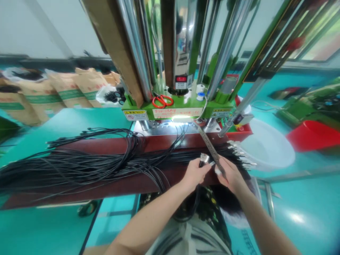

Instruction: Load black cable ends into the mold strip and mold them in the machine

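Observation:
Over the front edge of the bench, my left hand [195, 174] is closed round a black cable with a shiny metal connector [204, 158] pointing up. My right hand [230, 173] grips the near end of a long, flat metal bar [208, 143], marked along its face, whose far end slants up towards the press. A small white piece [218, 171] shows at the right fingers; its kind is unclear. Both hands are close together, just apart. Behind them a thick bundle of black cables [79, 166] lies across the dark red bench [106, 184], with silvery cable ends [243, 156] at the right.
A green press [143, 112] with steel columns and a lit work area stands behind the bench. Red-handled scissors [162, 102] lie on its ledge. To the right are a white tub [278, 148] and a red bucket [316, 136]; paper sacks [39, 94] stand at left.

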Available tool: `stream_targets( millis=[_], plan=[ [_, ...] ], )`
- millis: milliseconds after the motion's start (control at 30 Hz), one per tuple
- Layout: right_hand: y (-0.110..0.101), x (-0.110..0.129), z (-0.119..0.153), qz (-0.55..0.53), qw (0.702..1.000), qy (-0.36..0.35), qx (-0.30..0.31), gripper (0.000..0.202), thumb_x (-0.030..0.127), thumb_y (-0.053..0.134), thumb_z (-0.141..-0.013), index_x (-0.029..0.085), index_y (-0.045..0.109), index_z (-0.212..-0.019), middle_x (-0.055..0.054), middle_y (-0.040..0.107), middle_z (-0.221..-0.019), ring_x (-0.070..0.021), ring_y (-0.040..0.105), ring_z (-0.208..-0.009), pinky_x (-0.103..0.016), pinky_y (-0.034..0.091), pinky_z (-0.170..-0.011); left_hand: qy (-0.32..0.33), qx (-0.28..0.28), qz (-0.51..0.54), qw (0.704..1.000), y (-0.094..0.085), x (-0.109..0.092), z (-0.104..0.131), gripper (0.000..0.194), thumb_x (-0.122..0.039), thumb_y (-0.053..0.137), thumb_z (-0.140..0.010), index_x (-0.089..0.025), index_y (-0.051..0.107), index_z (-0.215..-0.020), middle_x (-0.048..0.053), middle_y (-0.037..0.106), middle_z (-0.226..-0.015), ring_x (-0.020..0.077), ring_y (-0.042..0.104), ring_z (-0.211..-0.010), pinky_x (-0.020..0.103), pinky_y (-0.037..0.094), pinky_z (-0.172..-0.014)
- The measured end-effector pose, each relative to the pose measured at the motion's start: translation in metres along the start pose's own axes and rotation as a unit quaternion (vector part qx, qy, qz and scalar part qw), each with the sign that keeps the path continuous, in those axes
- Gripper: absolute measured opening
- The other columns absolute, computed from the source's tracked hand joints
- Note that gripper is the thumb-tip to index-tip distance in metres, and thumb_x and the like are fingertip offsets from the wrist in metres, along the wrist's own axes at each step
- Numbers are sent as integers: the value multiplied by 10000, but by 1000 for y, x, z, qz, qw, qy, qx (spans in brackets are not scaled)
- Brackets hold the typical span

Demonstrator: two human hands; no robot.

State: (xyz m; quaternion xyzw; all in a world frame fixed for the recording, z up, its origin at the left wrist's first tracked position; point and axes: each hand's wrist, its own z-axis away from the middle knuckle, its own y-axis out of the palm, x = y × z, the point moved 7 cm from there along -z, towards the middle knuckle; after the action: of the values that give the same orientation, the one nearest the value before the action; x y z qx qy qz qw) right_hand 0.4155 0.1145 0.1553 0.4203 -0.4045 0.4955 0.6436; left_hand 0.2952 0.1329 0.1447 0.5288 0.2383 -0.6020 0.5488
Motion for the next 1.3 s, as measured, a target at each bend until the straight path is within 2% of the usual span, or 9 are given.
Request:
stream_targets(
  millis=[100,267,467,533,600,767,867,1000,1300],
  plan=[
    [-1,-3,0,-40,999,-30,-8,428,457,510,-816,187,512,-1147,80,449,-470,-21,258,-256,-146,159,-268,40,3,-83,996,7,2,-6,208,-316,608,-683,-171,460,-663,-87,385,-427,36,307,-333,173,231,-341],
    [-3,-4,-2,-37,998,-48,0,429,405,528,-821,159,521,-1172,60,476,-501,-18,275,-279,-151,165,-277,114,-20,-152,982,5,-2,-6,177,-296,580,-712,-165,475,-657,-63,437,-498,58,375,-445,188,302,-445],
    [3,2,7,67,996,-52,-23,486,410,532,-807,145,522,-1214,62,458,-468,-43,325,-302,-174,232,-284,167,-43,-190,966,2,-13,1,163,-251,579,-704,-153,483,-617,-31,499,-601,82,435,-564,205,355,-549],
    [4,2,9,72,996,-41,-29,489,416,547,-795,147,534,-1203,56,466,-476,-49,346,-321,-174,237,-290,152,-24,-164,974,3,-12,3,173,-276,555,-732,-158,477,-633,-32,489,-588,76,431,-525,200,351,-513],
    [4,0,8,33,998,-34,-28,484,419,567,-782,158,539,-1189,55,474,-495,-43,334,-329,-170,223,-292,125,-17,-117,985,1,-10,3,208,-335,513,-774,-163,471,-664,-41,460,-556,61,400,-456,188,326,-452],
    [-7,-8,3,-48,997,-18,-49,496,410,595,-767,199,505,-1207,69,469,-495,-31,287,-301,-157,177,-279,54,-59,49,996,-11,-5,1,285,-489,474,-790,-212,419,-827,-110,290,-497,33,224,-351,149,164,-348],
    [-7,-8,2,-46,998,-28,-27,493,403,585,-780,193,498,-1218,68,471,-487,-30,283,-282,-161,176,-278,35,-35,2,999,-7,-2,-2,290,-459,555,-745,-210,413,-784,-107,327,-490,29,235,-359,150,159,-355],
    [-2,-6,2,-17,999,-33,6,476,404,568,-797,181,518,-1214,56,476,-498,-30,288,-299,-164,188,-286,65,-41,-82,994,-5,-4,-4,289,-410,630,-685,-173,464,-674,-75,403,-490,42,304,-412,172,240,-400],
    [1,-4,6,50,999,-11,18,554,471,573,-765,174,522,-1230,54,441,-495,-41,284,-346,-170,198,-308,71,-56,-91,992,-9,-2,-3,290,-411,627,-686,-173,466,-654,-71,404,-476,57,331,-426,184,266,-424]
  ],
)
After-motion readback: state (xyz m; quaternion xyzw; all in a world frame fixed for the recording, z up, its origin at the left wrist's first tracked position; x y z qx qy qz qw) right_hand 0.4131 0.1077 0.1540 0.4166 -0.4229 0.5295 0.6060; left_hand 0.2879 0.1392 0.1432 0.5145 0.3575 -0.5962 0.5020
